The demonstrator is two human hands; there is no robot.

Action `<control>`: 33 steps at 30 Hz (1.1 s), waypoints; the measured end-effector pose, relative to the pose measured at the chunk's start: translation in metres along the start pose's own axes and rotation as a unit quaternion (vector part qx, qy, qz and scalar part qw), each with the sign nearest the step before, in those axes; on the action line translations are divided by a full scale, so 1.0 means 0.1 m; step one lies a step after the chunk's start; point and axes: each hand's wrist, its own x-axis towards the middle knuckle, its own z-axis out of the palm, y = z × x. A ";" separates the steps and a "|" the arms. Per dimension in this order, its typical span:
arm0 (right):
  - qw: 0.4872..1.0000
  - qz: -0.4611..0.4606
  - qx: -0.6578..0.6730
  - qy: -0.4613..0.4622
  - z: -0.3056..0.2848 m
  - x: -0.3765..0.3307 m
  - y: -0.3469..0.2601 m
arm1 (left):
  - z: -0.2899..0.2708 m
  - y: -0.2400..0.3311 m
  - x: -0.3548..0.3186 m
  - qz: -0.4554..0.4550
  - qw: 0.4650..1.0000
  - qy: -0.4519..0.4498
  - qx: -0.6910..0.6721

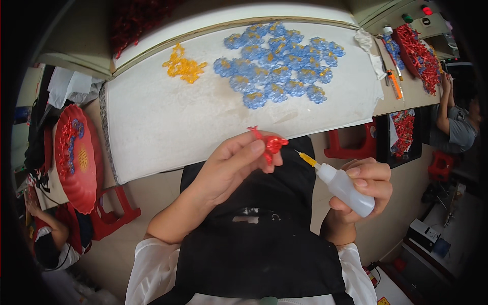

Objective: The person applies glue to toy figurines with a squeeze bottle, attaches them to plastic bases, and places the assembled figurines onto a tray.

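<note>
A small, glossy red translucent piece (273, 144) with a rounded middle and slim projecting arms sits pinched between thumb and fingers of the left hand (231, 165), one arm pointing up and another down. Just to its right, well off the ground, a milky-white squeeze bottle (348, 190) rests in the grip of the right hand (375, 180), tilted so its yellow nozzle (307, 160) and thin needle point up-left toward the red piece, near it but apart.
</note>
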 end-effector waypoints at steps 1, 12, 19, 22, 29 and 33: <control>0.999 0.022 0.012 0.022 -0.03 0.01 0.05 | -0.04 0.00 -0.03 0.017 1.000 0.014 -0.011; 0.966 0.248 0.042 -0.055 -0.32 0.59 1.44 | -0.15 0.14 -0.08 0.112 0.991 0.072 0.012; 0.935 0.111 -0.245 -0.233 -0.35 0.88 1.79 | -0.13 0.08 -0.07 0.076 0.995 0.064 0.012; 0.927 0.171 -0.247 -0.225 -0.44 0.71 1.58 | -0.14 0.06 -0.05 0.061 0.997 0.043 -0.005; 0.941 0.090 -0.250 -0.211 -0.40 0.15 0.92 | -0.03 0.10 0.03 -0.001 0.999 0.040 -0.021; 0.953 0.046 -0.235 -0.186 -0.35 -0.10 0.89 | -0.09 0.05 0.05 0.003 0.998 0.008 -0.058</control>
